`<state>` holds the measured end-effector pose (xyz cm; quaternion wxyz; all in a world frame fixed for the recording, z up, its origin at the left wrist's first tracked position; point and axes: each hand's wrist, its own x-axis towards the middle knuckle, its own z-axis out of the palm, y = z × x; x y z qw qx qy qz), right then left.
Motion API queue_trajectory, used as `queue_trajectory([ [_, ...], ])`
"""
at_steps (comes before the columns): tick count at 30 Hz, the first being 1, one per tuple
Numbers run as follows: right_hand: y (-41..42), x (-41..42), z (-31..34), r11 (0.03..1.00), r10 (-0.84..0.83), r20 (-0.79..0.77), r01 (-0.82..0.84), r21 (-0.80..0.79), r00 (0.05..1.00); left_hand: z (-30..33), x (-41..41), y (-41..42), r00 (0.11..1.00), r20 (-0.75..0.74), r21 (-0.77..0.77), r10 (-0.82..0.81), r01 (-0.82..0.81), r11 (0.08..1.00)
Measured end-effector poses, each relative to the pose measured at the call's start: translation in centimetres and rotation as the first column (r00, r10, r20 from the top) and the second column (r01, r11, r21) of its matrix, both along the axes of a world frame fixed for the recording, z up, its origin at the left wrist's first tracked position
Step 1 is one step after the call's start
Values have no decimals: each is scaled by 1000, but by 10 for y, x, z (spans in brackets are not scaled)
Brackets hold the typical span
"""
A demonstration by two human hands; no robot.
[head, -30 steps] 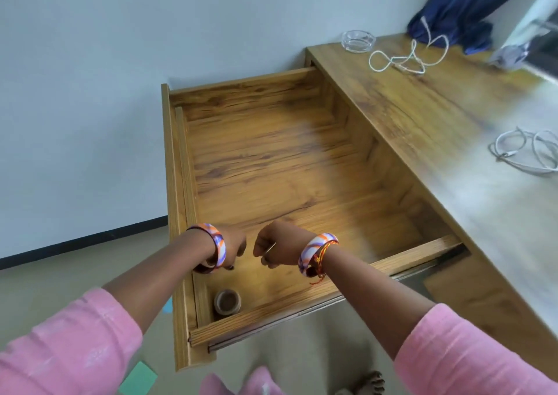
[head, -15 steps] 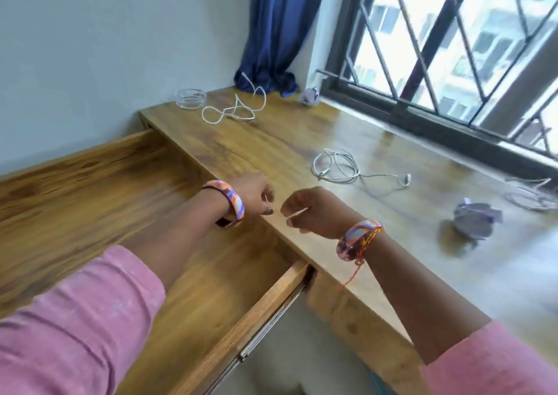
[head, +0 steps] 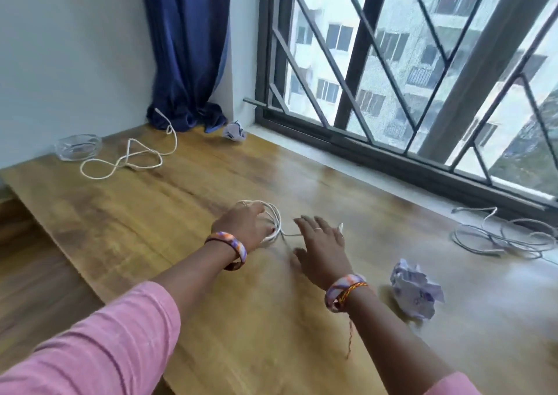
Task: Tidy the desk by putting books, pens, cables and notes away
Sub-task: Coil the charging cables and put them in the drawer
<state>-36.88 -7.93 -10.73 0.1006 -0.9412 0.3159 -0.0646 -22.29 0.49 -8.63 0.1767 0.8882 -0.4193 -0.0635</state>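
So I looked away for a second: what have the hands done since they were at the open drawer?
Both hands left the drawer and reached out over the desk. The left hand now rests on the coiled white cable; the right hand hovers open beside it. The crumpled paper and the other cables lie unmoved.

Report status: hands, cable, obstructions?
Left hand on coiled white cable, grip unclear. Right hand open, beside the cable's tail. Crumpled paper to the right, not in the way.
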Motion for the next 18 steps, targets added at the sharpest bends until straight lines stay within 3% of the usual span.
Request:
queue_trajectory([
  [3, -9, 7, -6, 998, 31, -51, -28, 57, 998, -12, -7, -7, 987, 103, 152, -122, 106, 983],
  [5, -11, 4, -4, 998, 56, -34, -55, 37, 998, -15, -3, -7, 987, 118, 147, -113, 95, 984],
  [7, -15, -3, 0, 997, 30, 15, -31, 76, 999, -7, 6, -1, 996, 68, 64, -55, 51, 997],
  [9, -23, -13, 5, 992, -48, 101, 35, 125, 994, 15, 20, 7, 997, -43, -206, 59, -67, 976],
  [10, -28, -18, 8, 985, -103, 153, 80, 151, 983, 31, 26, 13, 986, -123, -372, 116, -154, 915],
  [12, -41, -23, 16, 965, -208, 273, 152, 212, 939, 56, 44, 19, 889, -439, -583, 127, -389, 713],
  [14, -52, -25, 28, 941, -312, 398, 221, 257, 863, 73, 64, 20, 667, -744, -585, -33, -627, 515],
  [15, -58, -25, 37, 930, -354, 463, 255, 263, 813, 80, 73, 20, 563, -819, -551, -111, -718, 424],
  [16, -65, -25, 46, 915, -399, 524, 292, 277, 753, 89, 81, 20, 510, -851, -517, -129, -765, 384],
  [17, -73, -26, 56, 891, -454, 576, 336, 305, 680, 102, 84, 22, 515, -853, -505, -86, -771, 389],
  [18, -84, -28, 65, 839, -544, 604, 391, 379, 583, 109, 88, 25, 581, -812, -505, 46, -742, 441],
])
